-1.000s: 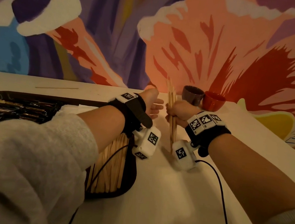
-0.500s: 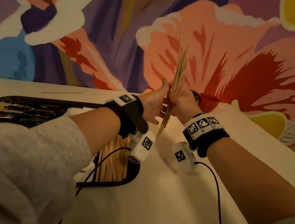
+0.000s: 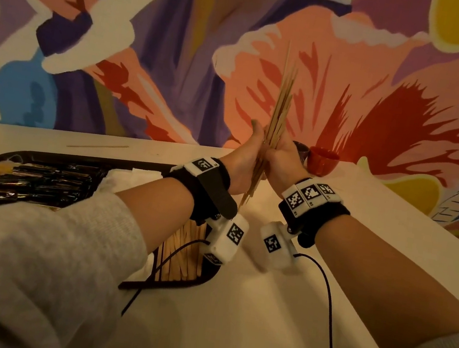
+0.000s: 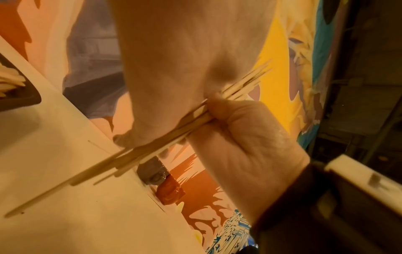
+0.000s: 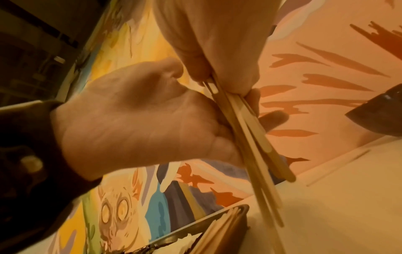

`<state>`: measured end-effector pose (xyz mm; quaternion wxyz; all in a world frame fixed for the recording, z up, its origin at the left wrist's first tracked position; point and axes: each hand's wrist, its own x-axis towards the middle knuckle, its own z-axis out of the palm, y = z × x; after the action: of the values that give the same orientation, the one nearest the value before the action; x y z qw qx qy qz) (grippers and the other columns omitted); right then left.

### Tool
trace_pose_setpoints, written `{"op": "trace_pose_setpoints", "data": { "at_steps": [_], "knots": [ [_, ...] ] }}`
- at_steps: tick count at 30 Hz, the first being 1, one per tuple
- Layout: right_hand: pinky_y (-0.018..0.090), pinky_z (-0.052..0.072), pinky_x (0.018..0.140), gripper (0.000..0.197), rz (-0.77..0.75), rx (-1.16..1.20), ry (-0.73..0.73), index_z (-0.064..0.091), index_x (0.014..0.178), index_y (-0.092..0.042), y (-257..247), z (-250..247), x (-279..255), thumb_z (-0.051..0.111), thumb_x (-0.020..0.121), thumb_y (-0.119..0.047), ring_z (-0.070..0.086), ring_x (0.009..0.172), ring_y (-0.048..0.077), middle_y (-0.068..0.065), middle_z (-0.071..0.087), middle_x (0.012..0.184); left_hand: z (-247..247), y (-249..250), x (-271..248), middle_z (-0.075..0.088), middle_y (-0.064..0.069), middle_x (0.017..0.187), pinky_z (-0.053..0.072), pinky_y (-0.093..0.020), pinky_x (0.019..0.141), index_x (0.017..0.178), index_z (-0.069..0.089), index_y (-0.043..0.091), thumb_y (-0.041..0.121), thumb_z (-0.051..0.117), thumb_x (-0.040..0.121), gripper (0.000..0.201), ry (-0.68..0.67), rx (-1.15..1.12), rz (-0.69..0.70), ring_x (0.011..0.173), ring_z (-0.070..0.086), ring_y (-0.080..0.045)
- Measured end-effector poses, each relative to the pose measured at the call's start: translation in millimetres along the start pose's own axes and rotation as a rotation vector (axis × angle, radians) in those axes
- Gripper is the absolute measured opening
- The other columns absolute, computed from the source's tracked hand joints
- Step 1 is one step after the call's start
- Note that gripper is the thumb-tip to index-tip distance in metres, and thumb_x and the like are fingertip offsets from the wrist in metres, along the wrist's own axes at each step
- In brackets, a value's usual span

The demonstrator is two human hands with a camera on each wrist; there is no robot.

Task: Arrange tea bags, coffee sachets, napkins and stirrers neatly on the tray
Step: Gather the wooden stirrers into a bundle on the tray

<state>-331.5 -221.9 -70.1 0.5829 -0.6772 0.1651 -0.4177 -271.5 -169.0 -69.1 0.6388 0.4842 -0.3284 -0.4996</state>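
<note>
Fingers point(image 5: 195, 67) of the right hand point(image 3: 282, 157) were curled tight round a bundle of stirrers point(image 3: 282, 107), thumb clamped over them. The left hand point(image 3: 246, 158) was pressed against the bundle's other side, and as far as I could tell its fingers lay fairly straight along the sticks rather than wrapped round them.

A second before, the right hand alone had stood the bundle on the table point(image 3: 262, 311) while the left hand hovered open beside it. Now the left hand had closed in, and the bundle was lifted clear of the table and held in the air at the centre of the head view, leaning a little to the right. To me that looked like squaring the sticks up between the two hands before laying them down, so this batch was not yet placed.

The sticks were thin, pale and flat. They fanned slightly at the upper end against the painted wall point(image 3: 381, 92), and their lower ends poked out unevenly below the palms, so the bundle was still ragged.

Further out, the dark tray point(image 3: 48, 155) sat at the lower left of the frame. More stirrers on the tray point(image 3: 181, 255) lay in its near right corner, partly under the left forearm, with white napkins point(image 3: 145, 175) and rows of dark sachets point(image 3: 44, 183) beyond them. One stray stirrer point(image 3: 98, 146) lay on the table behind the tray. A red cup point(image 3: 323, 160) stood just right of the hands.
</note>
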Motion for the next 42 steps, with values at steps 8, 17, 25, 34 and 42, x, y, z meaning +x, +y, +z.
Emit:
{"op": "trace_pose_setpoints", "data": {
  "at_steps": [8, 17, 25, 34, 42],
  "knots": [
    [0.032, 0.046, 0.069, 0.036, 0.098, 0.045, -0.033, 0.050, 0.090, -0.020, 13, 10, -7, 0.038, 0.088, 0.015, 0.054, 0.080, 0.019, 0.005, 0.054, 0.082, -9, -2, 3, 0.062, -0.015, 0.124, 0.047, -0.039, 0.096, 0.126, 0.058, 0.009, 0.083, 0.023, 0.080, 0.093, 0.119, -0.214, -0.014, 0.112, 0.060, -0.026],
    [0.023, 0.051, 0.058, 0.029, -0.009, -0.081, -0.052, 0.046, 0.110, -0.014, 9, 8, -7, 0.042, 0.092, 0.008, 0.056, 0.070, 0.012, 0.003, 0.057, 0.086, -17, 8, -4, 0.059, -0.014, 0.126, 0.044, -0.046, 0.090, 0.130, 0.054, 0.010, 0.084, 0.017, 0.079, 0.097, 0.146, -0.213, 0.027, 0.114, 0.056, -0.027],
    [0.029, 0.049, 0.074, 0.032, 0.122, -0.192, -0.071, 0.053, 0.104, -0.008, 18, 17, -7, 0.042, 0.085, 0.015, 0.056, 0.084, 0.019, 0.003, 0.056, 0.082, -15, 10, -2, 0.065, -0.008, 0.106, 0.046, -0.033, 0.093, 0.116, 0.059, 0.010, 0.064, 0.025, 0.094, 0.067, 0.226, 0.104, 0.083, 0.098, 0.060, -0.018],
    [0.038, 0.046, 0.084, 0.036, 0.283, -0.280, -0.123, 0.045, 0.125, 0.012, 14, 21, -16, 0.042, 0.089, 0.014, 0.056, 0.085, 0.032, 0.020, 0.055, 0.093, -29, 8, -5, 0.053, -0.012, 0.125, 0.051, -0.034, 0.075, 0.143, 0.029, 0.012, 0.033, 0.051, 0.097, 0.055, 0.175, 0.602, 0.117, 0.100, 0.057, -0.022],
    [0.034, 0.049, 0.067, 0.015, 0.321, -0.159, -0.100, 0.053, 0.094, 0.002, 14, 18, -17, 0.043, 0.089, 0.013, 0.054, 0.069, 0.025, 0.016, 0.054, 0.078, -31, 12, -12, 0.057, -0.015, 0.102, 0.050, -0.041, 0.064, 0.136, 0.032, 0.011, 0.024, 0.053, 0.097, 0.047, 0.106, 0.679, 0.133, 0.075, 0.054, -0.022]
  ]
}}
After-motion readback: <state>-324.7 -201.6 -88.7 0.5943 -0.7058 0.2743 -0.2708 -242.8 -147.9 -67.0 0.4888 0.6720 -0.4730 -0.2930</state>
